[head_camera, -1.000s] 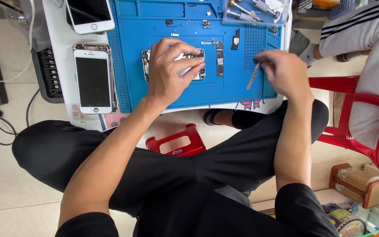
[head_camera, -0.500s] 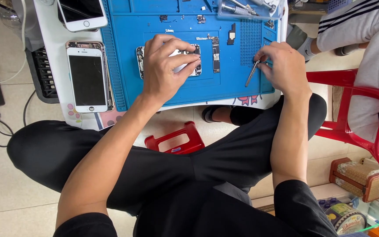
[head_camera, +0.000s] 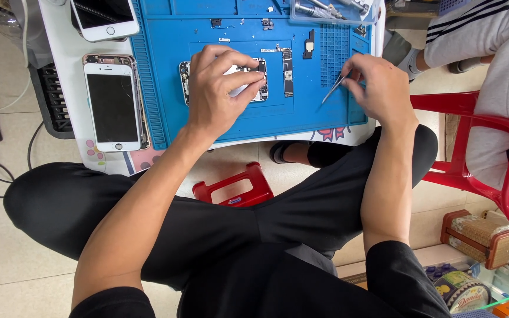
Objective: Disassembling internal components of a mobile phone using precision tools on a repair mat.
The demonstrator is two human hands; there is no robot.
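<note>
Head view: left hand (head_camera: 216,88) clamped on the opened phone body (head_camera: 225,82) on the blue mat (head_camera: 160,88) — right hand (head_camera: 378,88) pinching tweezers (head_camera: 332,89); a slip could scratch the loose board (head_camera: 287,72).

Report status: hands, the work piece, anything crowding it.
Left hand gripping opened phone body on blue mat. Right hand holding tweezers, off phone. Loose circuit board alongside.

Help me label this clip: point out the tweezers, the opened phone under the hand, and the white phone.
tweezers (head_camera: 332,91), head view, middle of the metal shaft
opened phone (head_camera: 258,82), head view, exposed right end
white phone (head_camera: 113,106), head view, centre of the dark screen
</note>
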